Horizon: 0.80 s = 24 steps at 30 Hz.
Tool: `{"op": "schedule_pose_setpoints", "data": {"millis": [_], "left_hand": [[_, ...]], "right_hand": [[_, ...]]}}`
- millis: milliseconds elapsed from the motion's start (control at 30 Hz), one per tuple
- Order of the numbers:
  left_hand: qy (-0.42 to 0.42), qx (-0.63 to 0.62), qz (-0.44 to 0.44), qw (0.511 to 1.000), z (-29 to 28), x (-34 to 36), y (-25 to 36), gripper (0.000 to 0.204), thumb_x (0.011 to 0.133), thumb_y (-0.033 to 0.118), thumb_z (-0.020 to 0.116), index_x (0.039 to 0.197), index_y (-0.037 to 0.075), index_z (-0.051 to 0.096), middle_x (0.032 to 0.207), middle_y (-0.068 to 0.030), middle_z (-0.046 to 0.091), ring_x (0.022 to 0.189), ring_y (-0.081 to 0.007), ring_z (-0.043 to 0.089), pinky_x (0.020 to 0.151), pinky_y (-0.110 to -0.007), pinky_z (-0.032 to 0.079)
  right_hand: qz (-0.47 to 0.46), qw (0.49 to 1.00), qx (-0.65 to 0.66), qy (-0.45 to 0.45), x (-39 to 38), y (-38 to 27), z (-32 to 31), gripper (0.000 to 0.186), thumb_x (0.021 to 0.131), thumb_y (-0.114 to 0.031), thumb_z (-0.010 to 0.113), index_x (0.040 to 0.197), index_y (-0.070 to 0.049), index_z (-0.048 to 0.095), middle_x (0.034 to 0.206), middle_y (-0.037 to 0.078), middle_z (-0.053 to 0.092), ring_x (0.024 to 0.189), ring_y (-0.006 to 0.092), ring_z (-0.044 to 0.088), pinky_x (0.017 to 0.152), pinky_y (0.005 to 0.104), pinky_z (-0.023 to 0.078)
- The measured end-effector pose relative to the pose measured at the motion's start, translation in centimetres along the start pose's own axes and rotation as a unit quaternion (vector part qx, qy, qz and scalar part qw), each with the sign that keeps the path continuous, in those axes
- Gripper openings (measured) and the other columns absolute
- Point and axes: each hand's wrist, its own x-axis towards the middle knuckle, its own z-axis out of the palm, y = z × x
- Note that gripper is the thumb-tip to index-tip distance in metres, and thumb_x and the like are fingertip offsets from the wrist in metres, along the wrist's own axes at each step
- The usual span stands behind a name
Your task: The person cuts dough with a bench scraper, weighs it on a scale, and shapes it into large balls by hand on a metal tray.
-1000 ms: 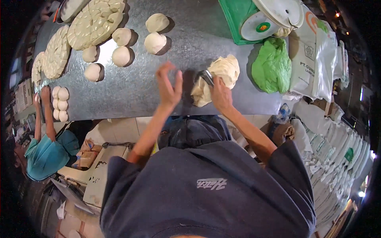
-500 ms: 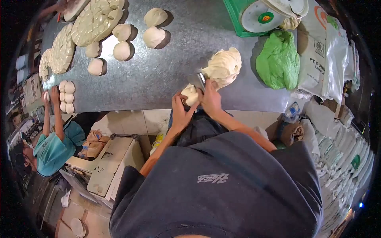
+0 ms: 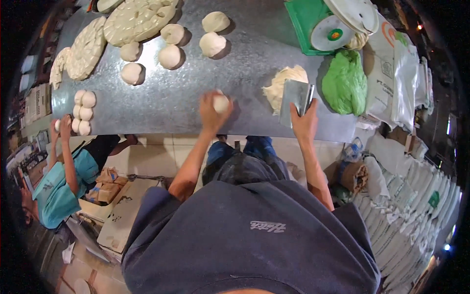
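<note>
A small pale dough piece [image 3: 221, 103] is on the steel table, with the slightly blurred fingers of my left hand [image 3: 211, 115] curled round its left side. To the right, my right hand [image 3: 305, 121] grips a metal dough scraper [image 3: 295, 100], its flat blade upright. Behind that blade lies a larger rough lump of dough [image 3: 288, 77], partly covered by it. Farther off, several rounded dough balls [image 3: 169, 57] are spread over the table.
Large slabs of scored dough [image 3: 141, 22] lie at the far left. A green scale [image 3: 306, 29], a crumpled green bag [image 3: 345, 83] and a white sack [image 3: 387, 73] occupy the right end. At the left, a co-worker [image 3: 63, 181] handles small dough balls beside stacked ones [image 3: 84, 113].
My hands have moved apart. The left has shifted left with the dough piece; the right has carried the scraper right, in front of the big lump. The view has shifted a little.
</note>
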Motion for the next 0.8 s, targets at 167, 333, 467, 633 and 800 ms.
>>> {"op": "schedule_pose_setpoints", "data": {"millis": [167,333,467,633,800], "left_hand": [[-0.109,-0.072,-0.107,0.986,2.3,-2.8,4.9,0.031,0.071,0.016,0.074,0.097,0.008,0.058,0.091,-0.0109,0.057,0.091,-0.0339,0.054,0.078,-0.041,0.045],[-0.068,-0.034,-0.075,0.994,9.8,0.9,6.7,0.037,0.083,0.027,0.066,0.110,0.004,0.055,0.105,-0.0175,0.053,0.107,-0.0358,0.045,0.094,-0.042,0.036],[-0.121,-0.066,-0.138,0.981,9.3,1.5,5.4,0.046,0.086,0.029,0.061,0.121,0.003,0.047,0.116,-0.0227,0.047,0.107,-0.0377,0.045,0.095,-0.042,0.035],[0.125,-0.255,-0.306,0.909,2.7,3.1,1.6,0.045,0.089,0.036,0.062,0.116,0.001,0.055,0.111,-0.0117,0.053,0.106,-0.0244,0.049,0.093,-0.039,0.039],[-0.002,0.004,-0.210,0.978,-3.8,4.6,-6.4,0.027,0.090,0.029,0.059,0.089,0.004,0.069,0.099,-0.0137,0.058,0.095,-0.0281,0.055,0.086,-0.037,0.043]], "right_hand": [[-0.082,0.987,-0.129,-0.046,0.8,-1.1,0.3,0.036,0.085,-0.013,0.055,0.115,0.000,0.040,0.095,0.023,0.061,0.078,0.0445,0.061,0.066,0.0514,0.047],[-0.053,0.989,-0.127,-0.061,0.7,0.2,6.4,0.041,0.084,-0.007,0.051,0.121,0.003,0.035,0.107,0.027,0.054,0.078,0.0472,0.060,0.068,0.0538,0.048],[-0.071,0.996,-0.046,-0.003,1.7,0.4,10.4,0.044,0.083,-0.007,0.053,0.121,0.003,0.034,0.101,0.030,0.054,0.080,0.0493,0.057,0.070,0.0532,0.047],[-0.009,0.972,0.111,-0.205,3.6,-3.8,8.6,0.057,0.077,-0.025,0.071,0.114,0.003,0.038,0.099,0.032,0.057,0.095,0.0469,0.056,0.078,0.0465,0.045],[-0.050,0.977,0.202,-0.034,2.3,-2.0,6.5,0.054,0.080,-0.020,0.068,0.118,0.004,0.038,0.098,0.022,0.062,0.091,0.0330,0.063,0.079,0.0397,0.048]]}}
